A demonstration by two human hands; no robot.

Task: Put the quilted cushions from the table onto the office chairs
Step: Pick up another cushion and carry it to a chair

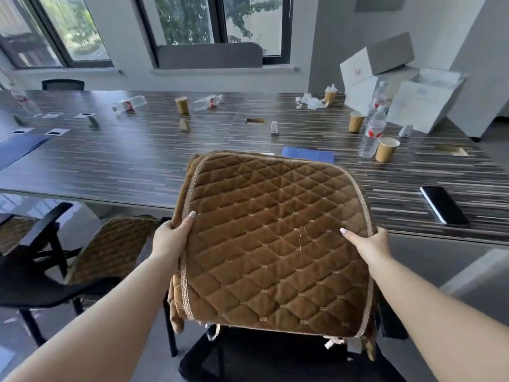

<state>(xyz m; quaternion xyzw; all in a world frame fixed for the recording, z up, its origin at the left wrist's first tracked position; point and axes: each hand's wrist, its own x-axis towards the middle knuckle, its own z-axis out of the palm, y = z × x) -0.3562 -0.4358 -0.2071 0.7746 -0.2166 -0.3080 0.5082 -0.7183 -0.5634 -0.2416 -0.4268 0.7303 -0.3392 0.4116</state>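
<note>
I hold a brown quilted cushion with a beige braided border in both hands, above a black mesh office chair right in front of me. More brown cushion fabric shows under it at the left edge. My left hand grips its left border, thumb on top. My right hand grips its right border. The cushion's far end overlaps the near edge of the long dark striped table. To the left, a second quilted cushion lies on another black chair.
On the table stand paper cups, water bottles, a black phone, blue folders, crumpled wrappers and white boxes at the far right. A third chair with a cushion shows at the left edge. Grey floor lies to the right.
</note>
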